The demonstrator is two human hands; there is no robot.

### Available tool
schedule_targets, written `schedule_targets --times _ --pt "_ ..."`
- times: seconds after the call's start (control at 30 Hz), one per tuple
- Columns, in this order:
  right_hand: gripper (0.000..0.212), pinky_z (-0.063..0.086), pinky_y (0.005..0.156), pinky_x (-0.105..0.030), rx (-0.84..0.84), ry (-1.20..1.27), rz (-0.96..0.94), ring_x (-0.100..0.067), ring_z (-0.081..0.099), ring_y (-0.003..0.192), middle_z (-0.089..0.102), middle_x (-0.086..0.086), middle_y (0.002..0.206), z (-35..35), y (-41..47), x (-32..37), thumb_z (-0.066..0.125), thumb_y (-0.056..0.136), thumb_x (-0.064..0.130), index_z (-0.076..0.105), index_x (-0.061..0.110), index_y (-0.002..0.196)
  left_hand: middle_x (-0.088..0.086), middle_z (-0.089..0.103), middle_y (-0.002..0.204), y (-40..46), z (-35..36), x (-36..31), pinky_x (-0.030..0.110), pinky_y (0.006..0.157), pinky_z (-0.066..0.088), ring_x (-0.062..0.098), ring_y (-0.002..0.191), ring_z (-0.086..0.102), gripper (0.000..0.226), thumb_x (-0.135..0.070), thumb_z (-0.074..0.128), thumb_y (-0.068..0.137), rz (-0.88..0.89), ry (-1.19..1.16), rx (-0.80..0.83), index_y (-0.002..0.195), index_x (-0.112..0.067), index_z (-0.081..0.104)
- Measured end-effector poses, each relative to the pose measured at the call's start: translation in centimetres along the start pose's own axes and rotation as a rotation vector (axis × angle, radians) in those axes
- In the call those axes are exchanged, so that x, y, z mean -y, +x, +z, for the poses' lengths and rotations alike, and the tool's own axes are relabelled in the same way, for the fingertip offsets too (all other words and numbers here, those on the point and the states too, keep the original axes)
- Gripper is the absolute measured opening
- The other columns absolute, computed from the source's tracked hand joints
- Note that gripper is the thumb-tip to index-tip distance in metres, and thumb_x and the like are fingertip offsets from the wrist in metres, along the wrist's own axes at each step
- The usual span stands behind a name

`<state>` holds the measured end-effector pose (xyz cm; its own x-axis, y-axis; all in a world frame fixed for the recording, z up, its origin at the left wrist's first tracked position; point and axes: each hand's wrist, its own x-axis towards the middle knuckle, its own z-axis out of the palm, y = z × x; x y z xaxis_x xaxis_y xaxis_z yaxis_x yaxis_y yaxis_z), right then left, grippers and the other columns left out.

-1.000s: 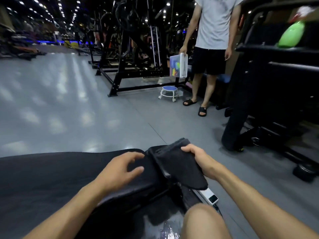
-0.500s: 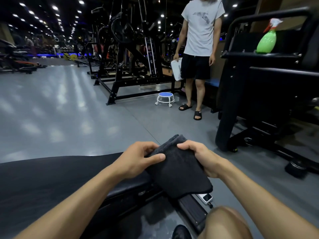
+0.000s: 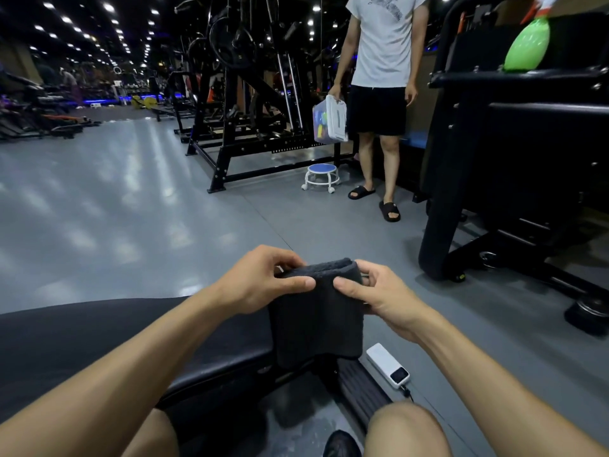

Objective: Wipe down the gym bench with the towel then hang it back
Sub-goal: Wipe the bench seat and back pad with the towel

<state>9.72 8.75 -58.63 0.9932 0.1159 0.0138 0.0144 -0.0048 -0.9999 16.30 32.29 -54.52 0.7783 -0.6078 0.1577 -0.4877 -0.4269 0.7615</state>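
Folded dark towel [image 3: 318, 311] held up just past the black bench [image 3: 99, 344] end, left hand [image 3: 260, 282] and right hand [image 3: 379, 293] pinching its top edge, thumbs in front, white power bank [image 3: 388, 365] on floor beside bench

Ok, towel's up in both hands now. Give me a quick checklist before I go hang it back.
1. Towel gripped: ok, left hand and right hand both pinch its folded top edge.
2. Towel folded neatly: ok, it hangs as a tidy doubled panel.
3. Towel clear of the bench: cannot tell, its lower edge hangs in front of the pad's end.
4. Bench wiped fully: cannot tell, the dark pad shows no visible marks either way.
5. Floor underfoot: not ok, a white power bank with its cable lies beside the bench foot.
6. Hanging spot: cannot tell, no hook or rail is identifiable in view.
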Motion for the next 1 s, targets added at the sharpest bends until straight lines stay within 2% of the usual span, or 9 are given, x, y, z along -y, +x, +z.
schedule_targets --times 0.1,0.27,0.47,0.53,0.63,0.7,0.77,0.9,1.0 --pt "0.023 0.056 0.066 -0.023 -0.07 -0.013 -0.025 -0.02 0.077 0.092 0.079 -0.009 0.103 -0.6 1.0 -0.3 0.076 0.092 0.023 0.072 0.014 0.112 -0.005 0.078 0.106 0.7 0.2 1.6 0.037 0.098 0.054 0.016 0.104 0.072 0.021 -0.027 0.077 0.089 0.002 -0.063 0.063 0.109 -0.02 0.075" --pt "0.016 0.052 0.063 -0.019 -0.056 -0.134 -0.059 -0.008 0.07 0.08 0.075 0.004 0.089 -1.2 2.0 -0.4 0.079 0.091 0.024 0.067 0.02 0.1 -0.011 0.078 0.107 2.2 0.3 3.7 0.019 0.091 0.051 0.003 0.101 0.07 0.022 -0.02 0.077 0.088 0.028 -0.194 0.062 0.109 -0.026 0.074" --pt "0.016 0.054 0.069 -0.023 -0.085 -0.189 -0.117 -0.011 0.071 0.083 0.076 -0.001 0.09 -0.2 3.2 -0.2 0.076 0.092 0.022 0.072 0.012 0.104 -0.014 0.075 0.115 2.6 0.0 5.6 0.022 0.099 0.049 -0.001 0.111 0.066 0.042 -0.04 0.084 0.077 0.013 -0.27 -0.051 0.116 -0.031 0.071" --pt "0.017 0.055 0.074 -0.022 -0.094 -0.171 -0.135 -0.013 0.073 0.087 0.078 -0.005 0.094 0.1 3.6 -0.2 0.075 0.093 0.02 0.073 0.009 0.106 -0.01 0.076 0.113 2.0 -0.3 6.2 0.02 0.095 0.05 0.002 0.106 0.068 0.044 -0.041 0.083 0.076 -0.018 -0.31 0.036 0.116 -0.028 0.072" --pt "0.02 0.058 0.084 -0.027 -0.088 -0.163 -0.137 -0.019 0.074 0.094 0.078 -0.013 0.102 1.1 4.1 -0.3 0.076 0.092 0.022 0.074 0.011 0.108 0.002 0.078 0.105 1.3 -0.5 6.5 0.025 0.084 0.054 0.006 0.094 0.069 0.026 -0.033 0.078 0.086 -0.034 -0.308 0.194 0.108 -0.019 0.075" --pt "0.024 0.059 0.084 -0.029 -0.109 -0.138 -0.122 -0.02 0.074 0.094 0.078 -0.014 0.103 2.0 4.2 -0.6 0.077 0.089 0.025 0.075 0.012 0.108 0.014 0.074 0.11 1.1 -0.8 6.6 0.039 0.091 0.053 0.012 0.095 0.067 0.023 -0.028 0.074 0.092 -0.038 -0.279 0.286 0.108 -0.011 0.073" --pt "0.03 0.058 0.08 -0.029 -0.147 -0.079 -0.091 -0.022 0.074 0.092 0.078 -0.014 0.101 2.6 4.3 -0.8 0.079 0.085 0.028 0.074 0.012 0.109 0.018 0.073 0.112 1.0 -1.2 6.8 0.043 0.095 0.052 0.015 0.097 0.065 0.024 -0.023 0.071 0.095 -0.03 -0.287 0.327 0.109 -0.004 0.07" --pt "0.044 0.061 0.084 -0.035 -0.184 0.008 -0.011 -0.029 0.075 0.1 0.077 -0.017 0.109 3.2 5.0 -1.6 0.074 0.085 0.041 0.07 0.011 0.118 0.013 0.074 0.109 1.1 -1.1 7.7 0.033 0.091 0.052 0.015 0.098 0.067 0.023 -0.024 0.068 0.096 -0.033 -0.427 0.315 0.11 -0.005 0.069" --pt "0.052 0.058 0.095 -0.034 -0.09 0.102 0.116 -0.028 0.071 0.116 0.074 -0.015 0.123 3.2 5.4 -3.8 0.068 0.091 0.045 0.066 0.008 0.128 0.009 0.076 0.11 2.2 -0.2 9.1 0.033 0.085 0.054 0.019 0.1 0.071 0.02 -0.029 0.069 0.093 -0.121 -0.573 0.252 0.107 -0.015 0.073"
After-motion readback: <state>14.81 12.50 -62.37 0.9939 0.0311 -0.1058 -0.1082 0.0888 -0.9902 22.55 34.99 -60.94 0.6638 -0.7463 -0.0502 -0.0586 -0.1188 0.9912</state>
